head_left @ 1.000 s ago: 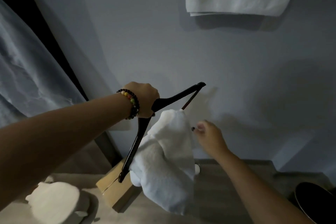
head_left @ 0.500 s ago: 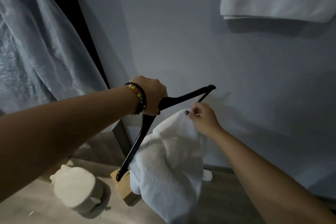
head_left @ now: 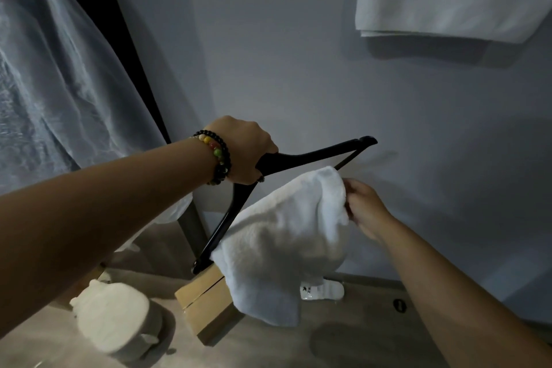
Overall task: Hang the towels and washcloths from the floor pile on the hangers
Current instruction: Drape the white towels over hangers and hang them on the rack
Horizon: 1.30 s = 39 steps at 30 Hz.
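White fluffy washcloth [head_left: 286, 236] draped over tilted black wooden hanger [head_left: 301, 158], sagging downward; left hand [head_left: 243, 149] fisted round hanger, right hand [head_left: 363, 207] pinching washcloth edge.

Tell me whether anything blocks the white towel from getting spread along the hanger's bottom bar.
Nothing visible does. The white towel already drapes over the black hanger, which the left hand grips at its neck. The right hand pinches the towel's upper edge beside the bare stretch of bar, with only open air around it.
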Each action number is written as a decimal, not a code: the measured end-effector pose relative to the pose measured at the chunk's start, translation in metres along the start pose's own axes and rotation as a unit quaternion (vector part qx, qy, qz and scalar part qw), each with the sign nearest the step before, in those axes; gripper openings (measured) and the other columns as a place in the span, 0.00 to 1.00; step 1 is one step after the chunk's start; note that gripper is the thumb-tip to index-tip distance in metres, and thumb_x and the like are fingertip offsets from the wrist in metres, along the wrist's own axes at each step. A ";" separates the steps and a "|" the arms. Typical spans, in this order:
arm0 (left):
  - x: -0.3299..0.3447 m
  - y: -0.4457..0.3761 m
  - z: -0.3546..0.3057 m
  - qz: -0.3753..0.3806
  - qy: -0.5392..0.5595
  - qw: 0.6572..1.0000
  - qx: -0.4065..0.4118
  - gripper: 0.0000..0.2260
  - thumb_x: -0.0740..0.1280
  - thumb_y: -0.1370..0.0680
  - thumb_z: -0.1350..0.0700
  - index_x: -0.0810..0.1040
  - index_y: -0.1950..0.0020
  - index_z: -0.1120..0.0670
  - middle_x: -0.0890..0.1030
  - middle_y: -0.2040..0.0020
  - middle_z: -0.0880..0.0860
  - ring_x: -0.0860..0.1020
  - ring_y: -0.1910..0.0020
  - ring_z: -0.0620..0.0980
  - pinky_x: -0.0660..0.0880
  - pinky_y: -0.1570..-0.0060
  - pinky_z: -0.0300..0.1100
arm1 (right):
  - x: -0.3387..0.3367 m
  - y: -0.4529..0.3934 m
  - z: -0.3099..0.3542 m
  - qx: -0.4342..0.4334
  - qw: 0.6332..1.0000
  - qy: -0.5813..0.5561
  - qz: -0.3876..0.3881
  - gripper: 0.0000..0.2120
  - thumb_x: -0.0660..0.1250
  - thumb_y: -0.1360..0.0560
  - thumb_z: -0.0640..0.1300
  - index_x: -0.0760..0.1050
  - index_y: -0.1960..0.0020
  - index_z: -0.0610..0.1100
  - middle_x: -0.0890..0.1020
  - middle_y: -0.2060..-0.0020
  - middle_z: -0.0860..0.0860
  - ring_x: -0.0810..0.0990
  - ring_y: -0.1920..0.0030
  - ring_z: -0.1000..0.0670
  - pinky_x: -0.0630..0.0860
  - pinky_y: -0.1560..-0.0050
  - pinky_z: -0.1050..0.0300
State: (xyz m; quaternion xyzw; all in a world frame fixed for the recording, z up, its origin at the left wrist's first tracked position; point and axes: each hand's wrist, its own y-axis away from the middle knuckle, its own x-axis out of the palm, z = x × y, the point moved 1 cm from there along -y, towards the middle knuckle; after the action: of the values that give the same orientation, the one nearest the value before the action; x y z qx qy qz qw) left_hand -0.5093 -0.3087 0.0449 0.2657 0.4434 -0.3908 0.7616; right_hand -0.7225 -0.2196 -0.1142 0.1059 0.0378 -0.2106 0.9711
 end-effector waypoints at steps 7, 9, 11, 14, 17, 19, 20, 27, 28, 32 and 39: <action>0.001 0.000 -0.006 0.004 0.000 1.000 0.011 0.13 0.64 0.25 0.43 0.74 0.42 0.43 0.79 0.56 0.44 0.76 0.57 0.48 0.68 0.63 0.41 | 0.005 0.008 0.007 -0.014 0.995 0.099 0.014 0.08 0.63 0.26 0.36 0.80 0.53 0.44 0.82 0.64 0.47 0.79 0.63 0.49 0.75 0.62 0.57; 0.005 0.002 -0.006 0.003 0.006 1.000 0.008 0.13 0.64 0.25 0.43 0.74 0.42 0.42 0.79 0.56 0.44 0.77 0.57 0.47 0.67 0.64 0.40 | 0.010 0.008 0.007 -0.067 0.981 0.179 -0.031 0.05 0.65 0.27 0.38 0.79 0.60 0.41 0.81 0.65 0.47 0.78 0.64 0.50 0.73 0.62 0.59; 0.008 0.004 -0.006 -0.002 0.011 1.000 0.007 0.12 0.64 0.25 0.42 0.75 0.44 0.43 0.79 0.58 0.44 0.78 0.57 0.47 0.67 0.64 0.40 | 0.014 0.008 0.006 -0.110 0.961 0.240 -0.079 0.09 0.64 0.28 0.38 0.74 0.67 0.39 0.78 0.66 0.47 0.74 0.66 0.50 0.68 0.66 0.61; 0.011 0.010 -0.007 -0.007 0.020 1.000 0.001 0.12 0.64 0.25 0.43 0.75 0.44 0.43 0.78 0.59 0.44 0.77 0.59 0.47 0.68 0.64 0.40 | 0.019 0.008 0.008 -0.064 0.974 0.214 -0.042 0.10 0.63 0.27 0.40 0.74 0.64 0.37 0.79 0.67 0.46 0.76 0.65 0.49 0.70 0.64 0.58; 0.014 0.016 -0.007 -0.007 0.036 0.999 -0.007 0.14 0.64 0.26 0.42 0.74 0.41 0.42 0.79 0.58 0.44 0.77 0.58 0.48 0.69 0.64 0.40 | 0.023 0.016 0.012 0.043 0.978 0.191 0.067 0.10 0.62 0.25 0.44 0.78 0.59 0.40 0.83 0.63 0.45 0.82 0.61 0.46 0.75 0.61 0.56; 0.018 0.019 -0.009 -0.006 0.042 0.999 -0.009 0.16 0.64 0.26 0.42 0.73 0.39 0.41 0.80 0.56 0.45 0.78 0.56 0.49 0.72 0.62 0.41 | 0.026 0.019 0.018 0.023 0.970 0.227 0.080 0.12 0.61 0.26 0.41 0.72 0.68 0.41 0.78 0.70 0.48 0.77 0.68 0.49 0.71 0.66 0.58; 0.020 0.021 -0.010 -0.006 0.045 0.999 -0.010 0.16 0.64 0.26 0.42 0.73 0.38 0.41 0.80 0.56 0.45 0.78 0.56 0.49 0.72 0.61 0.41 | 0.027 0.020 0.023 -0.016 0.963 0.264 0.059 0.15 0.61 0.26 0.40 0.67 0.72 0.43 0.73 0.74 0.50 0.72 0.71 0.52 0.67 0.69 0.59; 0.030 0.029 0.000 -0.005 0.082 0.995 -0.050 0.16 0.64 0.25 0.43 0.72 0.38 0.41 0.78 0.58 0.45 0.77 0.57 0.49 0.74 0.59 0.42 | 0.034 0.016 0.051 -0.219 0.908 0.350 -0.071 0.17 0.63 0.26 0.41 0.67 0.74 0.47 0.73 0.75 0.51 0.74 0.70 0.51 0.65 0.70 0.57; 0.032 0.031 0.003 -0.006 0.089 0.995 -0.055 0.16 0.65 0.25 0.43 0.72 0.38 0.41 0.76 0.59 0.45 0.75 0.58 0.49 0.73 0.60 0.41 | 0.026 0.011 0.052 -0.204 0.912 0.349 -0.073 0.16 0.64 0.27 0.41 0.70 0.73 0.45 0.75 0.74 0.50 0.76 0.69 0.50 0.67 0.69 0.55; 0.033 0.036 0.008 -0.016 0.070 0.996 -0.046 0.15 0.64 0.25 0.43 0.71 0.38 0.40 0.77 0.59 0.44 0.75 0.60 0.48 0.73 0.61 0.41 | -0.011 0.001 0.053 -0.164 0.938 0.242 -0.188 0.22 0.65 0.26 0.39 0.59 0.75 0.47 0.64 0.78 0.52 0.62 0.74 0.54 0.56 0.73 0.57; 0.013 0.015 0.003 -0.025 0.023 0.999 -0.028 0.13 0.64 0.26 0.41 0.74 0.43 0.42 0.77 0.60 0.45 0.75 0.60 0.49 0.72 0.62 0.42 | -0.030 0.002 0.055 -0.167 0.918 0.264 -0.245 0.09 0.64 0.24 0.39 0.77 0.63 0.41 0.77 0.66 0.49 0.73 0.64 0.51 0.64 0.68 0.61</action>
State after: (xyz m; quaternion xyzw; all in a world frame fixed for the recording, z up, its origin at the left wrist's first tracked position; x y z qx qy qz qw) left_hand -0.4915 -0.3080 0.0355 0.2424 0.4783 -0.3913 0.7479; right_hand -0.7474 -0.2178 -0.0569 -0.0191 0.3521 -0.3973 0.8473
